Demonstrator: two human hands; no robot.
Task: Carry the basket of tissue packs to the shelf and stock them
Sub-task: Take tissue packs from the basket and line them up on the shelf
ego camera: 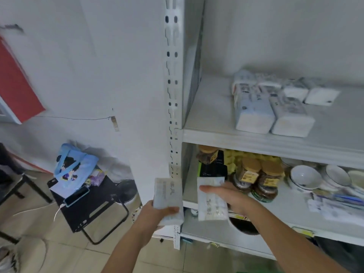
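My left hand point(157, 212) grips a white tissue pack point(167, 196) upright in front of the shelf's perforated post point(171, 95). My right hand point(230, 196) holds a second tissue pack point(210, 201) in front of the middle shelf. Both packs hang well below the upper shelf board point(208, 123). On that board lie several stocked tissue packs point(273, 107) in rows, towards the right. The basket is out of view.
The middle shelf carries cork-lidded jars point(256, 178), a dark box point(213, 168), white bowls point(307, 177) and papers. Left of the shelf a black folding stool point(92, 209) holds a blue bag point(72, 166) and a charging phone point(76, 198). A red panel point(15, 83) hangs on the wall.
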